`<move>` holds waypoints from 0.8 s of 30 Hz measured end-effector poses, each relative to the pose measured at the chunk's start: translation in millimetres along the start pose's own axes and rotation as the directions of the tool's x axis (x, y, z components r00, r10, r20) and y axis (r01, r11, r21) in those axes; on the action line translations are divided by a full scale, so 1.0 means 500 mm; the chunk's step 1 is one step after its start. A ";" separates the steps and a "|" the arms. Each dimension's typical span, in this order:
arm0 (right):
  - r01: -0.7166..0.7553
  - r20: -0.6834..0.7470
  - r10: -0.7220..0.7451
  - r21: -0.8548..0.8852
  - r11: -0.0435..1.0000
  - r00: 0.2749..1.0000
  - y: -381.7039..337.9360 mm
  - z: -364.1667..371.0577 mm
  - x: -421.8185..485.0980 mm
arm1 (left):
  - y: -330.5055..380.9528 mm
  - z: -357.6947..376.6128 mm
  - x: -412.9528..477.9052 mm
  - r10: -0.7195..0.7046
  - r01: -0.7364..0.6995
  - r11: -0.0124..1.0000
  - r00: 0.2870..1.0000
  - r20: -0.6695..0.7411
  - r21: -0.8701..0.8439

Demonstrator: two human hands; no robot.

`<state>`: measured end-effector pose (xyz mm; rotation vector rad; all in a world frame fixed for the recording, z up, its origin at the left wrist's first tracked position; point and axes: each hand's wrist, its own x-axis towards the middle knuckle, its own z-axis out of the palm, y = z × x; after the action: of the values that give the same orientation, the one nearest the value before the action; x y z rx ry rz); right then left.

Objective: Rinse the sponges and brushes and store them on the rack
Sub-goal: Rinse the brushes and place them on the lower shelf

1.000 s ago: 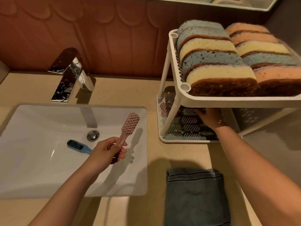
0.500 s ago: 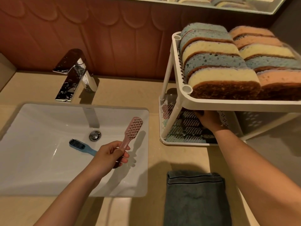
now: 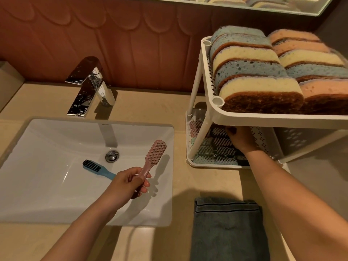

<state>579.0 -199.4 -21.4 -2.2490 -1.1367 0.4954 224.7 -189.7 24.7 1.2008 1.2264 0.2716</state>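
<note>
Pink brush [image 3: 155,153] tilts over the right half of the sink [image 3: 37,185], its handle gripped by the curled fingers [image 3: 145,184] of the left hand [image 3: 126,183]. Blue brush [image 3: 96,167] lies in the sink, beside the drain. Right of the sink, the rack [image 3: 244,119] carries sponges [image 3: 254,85] on top. The right hand [image 3: 240,139] reaches into the rack's lower tier among stored brushes [image 3: 218,149], its fingers hidden, so I cannot tell their grip.
</note>
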 end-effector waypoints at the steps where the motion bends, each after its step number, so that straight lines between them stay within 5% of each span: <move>1: 0.005 0.004 -0.005 -0.002 1.000 1.000 0.004 -0.001 -0.001 | 0.000 0.001 0.000 0.000 0.000 1.000 1.000 0.003 -0.003; 18: 0.053 0.004 -0.053 -0.120 0.991 0.999 0.000 -0.012 -0.020 | 0.008 0.009 -0.002 0.028 -0.028 1.000 0.999 0.044 0.001; 24: -0.014 -0.106 0.040 0.234 0.972 0.994 -0.091 -0.026 -0.169 | 0.013 0.004 -0.001 0.035 -0.040 0.998 0.990 0.135 0.038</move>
<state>510.5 -251.0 23.4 -2.0641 -0.9419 0.4830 228.8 -188.5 29.7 1.2581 1.0981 0.1916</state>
